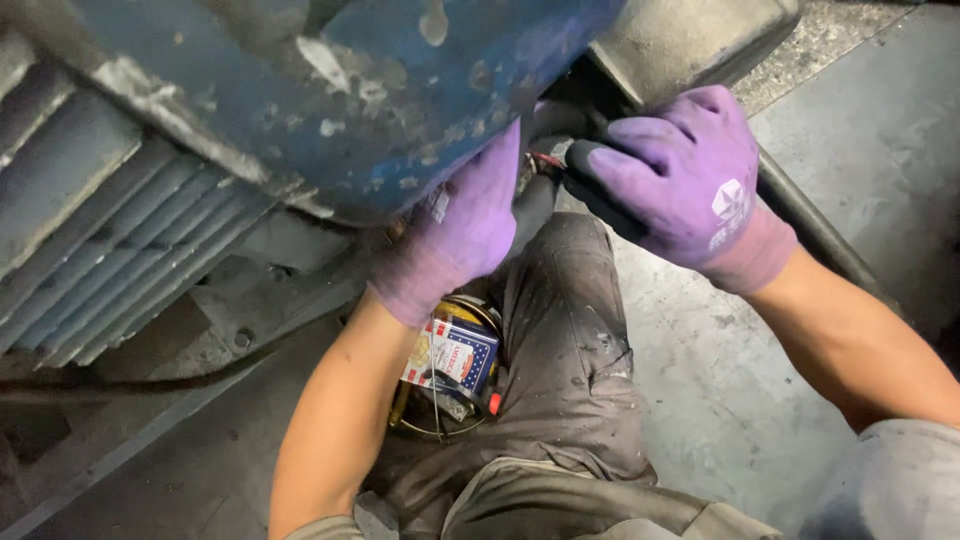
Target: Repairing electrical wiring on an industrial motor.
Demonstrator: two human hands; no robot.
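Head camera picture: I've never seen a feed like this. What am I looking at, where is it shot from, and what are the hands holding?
The one picture comes from a camera on the person's head, looking down past their arms and knee. Both hands wear purple gloves. The left hand reaches up under a chipped blue machine housing, its fingertips hidden there. The right hand pinches something small and reddish at the same spot; it is too small to identify. Beside the housing are grey ribbed fins. Below, next to the stained trouser leg, a round tin holds a small box and tools. The floor is grey concrete.
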